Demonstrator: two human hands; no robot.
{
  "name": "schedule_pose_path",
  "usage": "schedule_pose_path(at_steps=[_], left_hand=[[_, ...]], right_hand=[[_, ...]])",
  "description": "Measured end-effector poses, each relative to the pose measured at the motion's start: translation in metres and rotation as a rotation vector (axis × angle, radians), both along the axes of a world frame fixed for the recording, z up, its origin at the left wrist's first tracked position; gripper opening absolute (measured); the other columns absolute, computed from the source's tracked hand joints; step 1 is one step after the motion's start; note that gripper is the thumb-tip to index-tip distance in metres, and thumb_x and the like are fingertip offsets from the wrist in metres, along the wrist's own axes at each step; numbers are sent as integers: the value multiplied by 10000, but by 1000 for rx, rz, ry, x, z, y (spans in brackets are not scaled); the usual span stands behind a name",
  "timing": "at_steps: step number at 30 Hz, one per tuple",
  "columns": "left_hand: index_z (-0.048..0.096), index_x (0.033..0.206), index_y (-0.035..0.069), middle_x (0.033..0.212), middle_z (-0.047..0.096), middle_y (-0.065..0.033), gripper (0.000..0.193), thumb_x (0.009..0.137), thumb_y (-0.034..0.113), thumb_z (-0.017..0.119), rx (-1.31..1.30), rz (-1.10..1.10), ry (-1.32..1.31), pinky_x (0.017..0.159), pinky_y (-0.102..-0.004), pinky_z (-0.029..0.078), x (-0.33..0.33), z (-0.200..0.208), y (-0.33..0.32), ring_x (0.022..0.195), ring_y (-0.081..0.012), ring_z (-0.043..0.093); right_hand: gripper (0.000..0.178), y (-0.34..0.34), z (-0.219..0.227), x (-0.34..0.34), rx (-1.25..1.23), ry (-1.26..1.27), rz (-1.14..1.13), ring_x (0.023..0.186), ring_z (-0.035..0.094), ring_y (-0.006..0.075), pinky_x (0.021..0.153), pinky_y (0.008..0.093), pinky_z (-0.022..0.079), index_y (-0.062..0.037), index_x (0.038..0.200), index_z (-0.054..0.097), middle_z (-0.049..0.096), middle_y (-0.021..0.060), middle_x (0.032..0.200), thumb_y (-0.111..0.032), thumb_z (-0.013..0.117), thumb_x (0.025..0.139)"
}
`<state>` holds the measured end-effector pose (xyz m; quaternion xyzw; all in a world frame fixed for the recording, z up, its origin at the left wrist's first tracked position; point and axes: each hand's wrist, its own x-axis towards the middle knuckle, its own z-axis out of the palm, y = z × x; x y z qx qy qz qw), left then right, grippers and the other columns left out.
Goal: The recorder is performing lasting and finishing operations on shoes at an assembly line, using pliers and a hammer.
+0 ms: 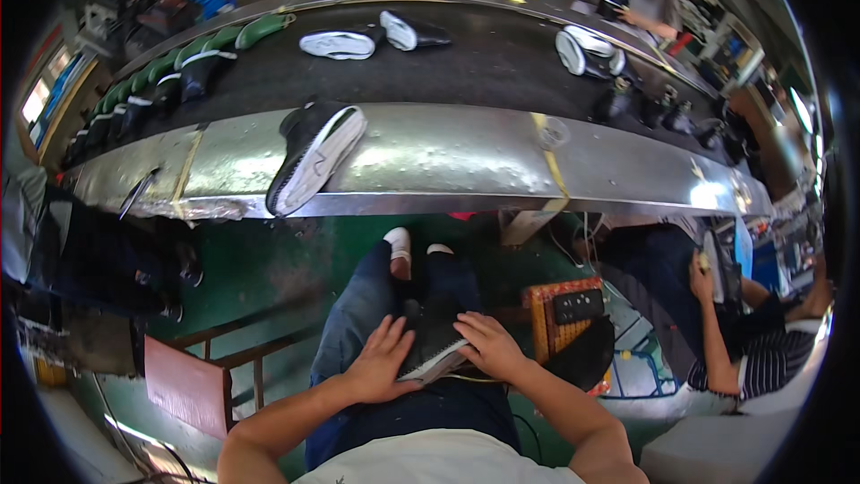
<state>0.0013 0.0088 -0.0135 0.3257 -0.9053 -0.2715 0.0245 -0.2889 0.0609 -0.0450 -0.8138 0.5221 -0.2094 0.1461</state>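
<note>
A black shoe (432, 333) with a pale sole edge rests over my lap, between my two hands. My left hand (381, 363) presses against its left side, fingers stretched along the upper and thumb near the sole edge. From the other side, my right hand (488, 347) holds it, the fingertips on the dark upper and the thumb low by the sole. Ahead of me another black shoe (318, 157), with its white sole turned outward, lies on its side on the metal ledge (430, 152).
A dark conveyor belt (475, 72) beyond the ledge carries white-soled shoes (339, 44) and a row of green-topped shoes (206, 58). An orange woven seat (564, 327) stands at my right. A co-worker (735, 332) sits farther right; a reddish-brown board (186, 385) is at left.
</note>
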Motion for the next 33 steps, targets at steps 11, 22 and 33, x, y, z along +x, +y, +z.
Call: schedule_pose_path(at_steps=[11, 22, 33], left_hand=[[556, 1428, 181, 1616, 318, -143, 794, 779, 598, 744, 364, -44, -219, 1089, -771, 224, -136, -20, -64, 1488, -491, 233], [459, 1482, 83, 1580, 313, -125, 707, 857, 206, 767, 656, 348, 1080, 1186, -390, 279, 16, -8, -67, 1465, -269, 321], [402, 1500, 134, 1645, 189, -203, 547, 1008, 265, 599, 430, 376, 809, 1224, -455, 196, 44, -28, -46, 1550, -357, 148]], right_hand=[[685, 86, 25, -4, 602, 414, -160, 1023, 664, 396, 877, 492, 547, -48, 1344, 542, 641, 198, 1124, -444, 772, 835], [499, 84, 39, -53, 706, -437, -223, 947, 696, 288, 862, 392, 546, -40, 1255, 628, 701, 163, 1033, -199, 750, 797], [323, 23, 57, 61, 930, -633, -44, 786, 660, 153, 747, 328, 534, -2, 1218, 626, 683, 55, 877, -243, 618, 1003]])
